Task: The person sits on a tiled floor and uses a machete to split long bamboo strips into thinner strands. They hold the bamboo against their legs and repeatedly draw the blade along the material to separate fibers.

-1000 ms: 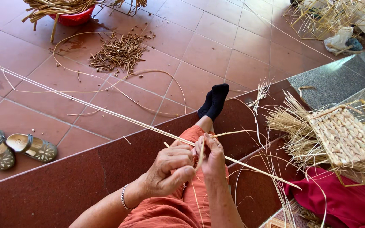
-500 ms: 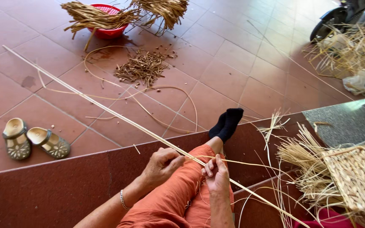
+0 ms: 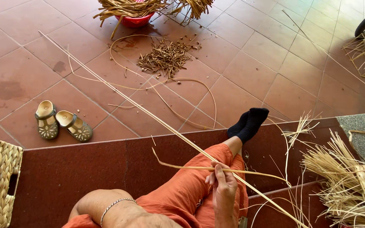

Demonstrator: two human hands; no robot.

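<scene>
Daylight fell on a floor of terracotta tiles (image 3: 30, 55). A dark red polished step (image 3: 64, 173) edged it, meeting a grey speckled stone slab (image 3: 362, 126) at the right.

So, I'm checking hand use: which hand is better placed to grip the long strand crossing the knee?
Probably the right hand: its fingers touch the long strand over the knee. The left hand sits back at the picture's bottom edge, apart from it.
</scene>
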